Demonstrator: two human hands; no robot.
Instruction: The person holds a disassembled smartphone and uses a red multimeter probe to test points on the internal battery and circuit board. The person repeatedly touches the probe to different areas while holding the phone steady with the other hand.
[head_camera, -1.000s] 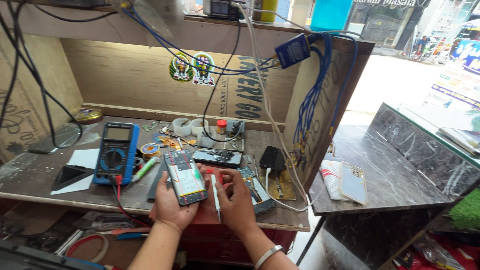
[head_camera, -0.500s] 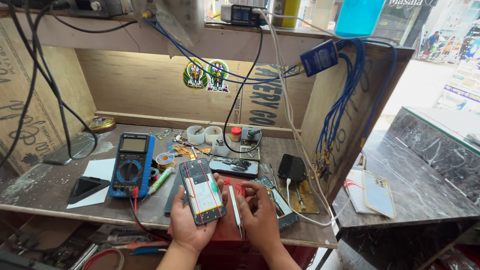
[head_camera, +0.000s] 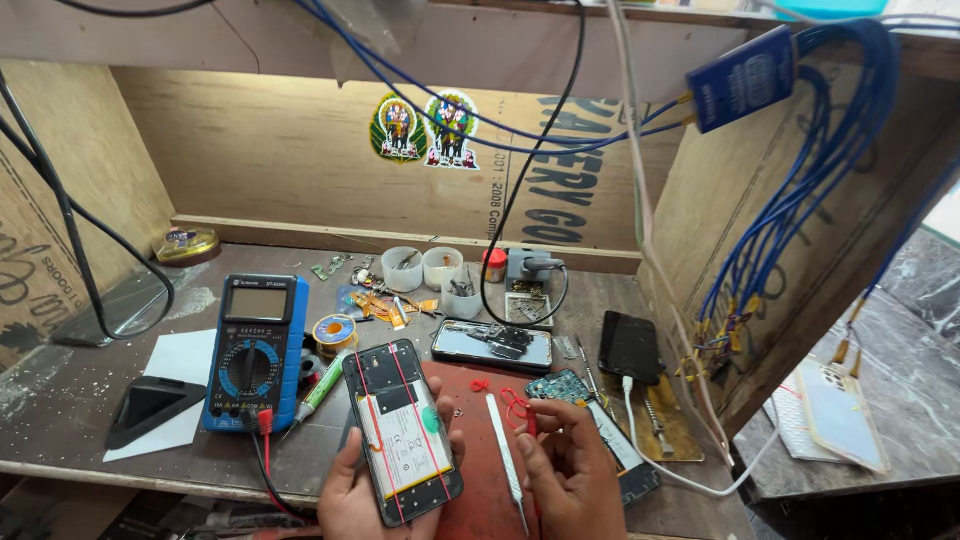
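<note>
The bench (head_camera: 90, 430) has bare wood at its left edge, beside the white paper (head_camera: 180, 375) and the black wedge (head_camera: 150, 405). The blue meter (head_camera: 255, 350) blocks the way just past that. Along the back edge, small cups (head_camera: 420, 268) and loose parts crowd together. Blue wires (head_camera: 790, 210) hang down at the right wall. A black cable (head_camera: 520, 190) drops into the middle, maybe touching the bench.

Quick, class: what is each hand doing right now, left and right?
Left hand: closed on the opened phone.
Right hand: fingers curled beside the white tweezers; grip cannot be told.
</note>
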